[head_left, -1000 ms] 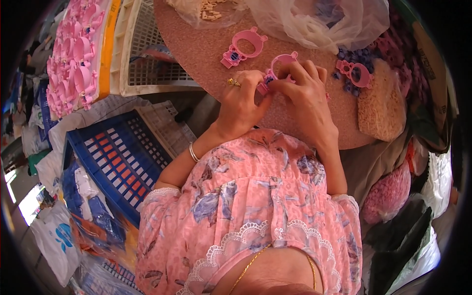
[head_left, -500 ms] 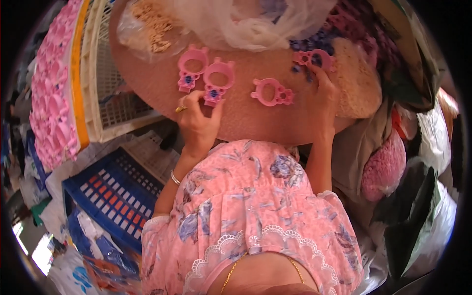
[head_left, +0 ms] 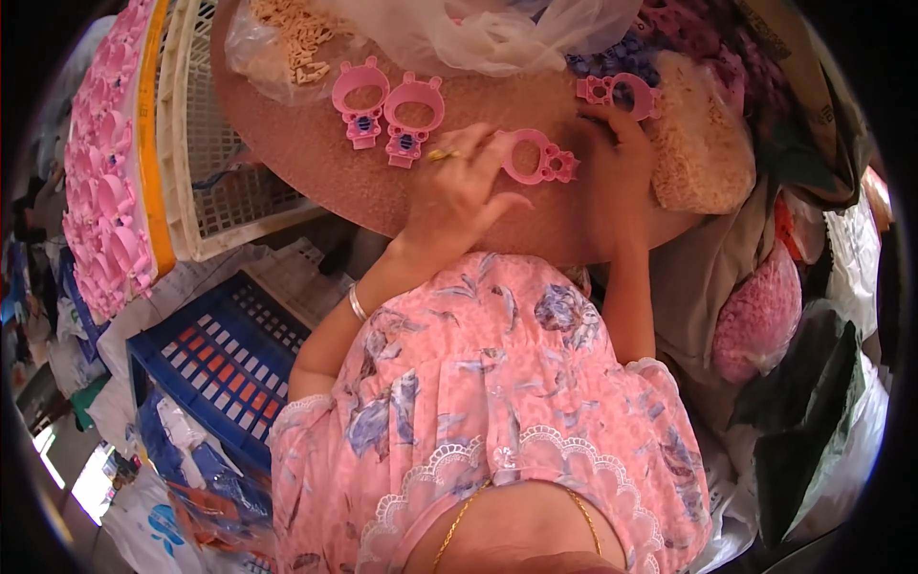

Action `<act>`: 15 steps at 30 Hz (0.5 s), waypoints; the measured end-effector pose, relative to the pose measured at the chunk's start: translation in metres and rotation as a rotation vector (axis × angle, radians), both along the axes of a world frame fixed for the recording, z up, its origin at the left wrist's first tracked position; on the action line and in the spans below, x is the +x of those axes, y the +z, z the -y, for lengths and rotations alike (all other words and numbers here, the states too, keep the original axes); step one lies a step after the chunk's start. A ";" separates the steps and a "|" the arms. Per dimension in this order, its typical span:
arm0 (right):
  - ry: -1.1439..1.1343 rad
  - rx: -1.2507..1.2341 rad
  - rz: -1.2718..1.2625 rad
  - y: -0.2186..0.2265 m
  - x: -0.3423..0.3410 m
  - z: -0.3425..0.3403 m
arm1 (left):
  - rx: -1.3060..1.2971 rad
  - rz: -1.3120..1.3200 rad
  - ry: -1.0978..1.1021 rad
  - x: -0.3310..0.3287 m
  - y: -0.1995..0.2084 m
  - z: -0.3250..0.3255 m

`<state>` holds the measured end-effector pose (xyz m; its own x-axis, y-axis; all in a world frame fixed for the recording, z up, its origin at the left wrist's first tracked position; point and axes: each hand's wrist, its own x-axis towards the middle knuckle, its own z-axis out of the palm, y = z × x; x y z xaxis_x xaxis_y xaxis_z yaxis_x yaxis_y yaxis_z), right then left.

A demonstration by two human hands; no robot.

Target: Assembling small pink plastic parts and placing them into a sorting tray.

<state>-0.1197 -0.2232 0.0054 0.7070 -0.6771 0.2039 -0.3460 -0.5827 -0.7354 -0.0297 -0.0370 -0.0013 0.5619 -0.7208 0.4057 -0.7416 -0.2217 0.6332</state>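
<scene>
My left hand (head_left: 464,189) is over the round table with its fingers stretched and thumb apart. Its fingertips reach the rim of a pink plastic ring-shaped piece (head_left: 510,172) with small ears; whether they touch it I cannot tell. To the left lie two similar pink pieces, one (head_left: 360,100) beside the other (head_left: 413,113), each with a dark blue insert in its narrow end. My right hand (head_left: 620,158) is smeared by motion, its fingertips just below another pink piece (head_left: 643,99) at the right, next to a heap of small dark blue parts (head_left: 622,65).
The brown table (head_left: 316,172) also bears a bag of beige parts (head_left: 304,48), a translucent bag (head_left: 478,38) and a bag of pale small parts (head_left: 703,143). At left stand a cream crate (head_left: 196,191), a tray of pink pieces (head_left: 105,201) and a blue basket (head_left: 220,359).
My left hand has left the pink pair and moved right to the middle piece. The right hand has shifted slightly left and is blurred. The whole view has shifted a little.
</scene>
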 end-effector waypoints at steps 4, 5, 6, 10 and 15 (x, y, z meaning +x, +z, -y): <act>0.097 0.295 0.082 0.012 -0.015 0.003 | 0.133 0.098 -0.156 0.008 -0.016 0.013; 0.135 0.330 0.069 0.017 -0.018 0.001 | 0.185 0.129 -0.197 0.010 -0.020 0.013; 0.133 0.331 0.071 0.022 -0.021 -0.001 | 0.186 0.131 -0.200 0.012 -0.020 0.013; 0.252 0.197 -0.053 0.046 -0.027 -0.013 | 0.012 0.112 -0.258 0.032 -0.001 0.004; 0.563 -0.287 -0.013 0.052 -0.019 -0.012 | -0.038 0.174 -0.389 0.048 0.020 0.000</act>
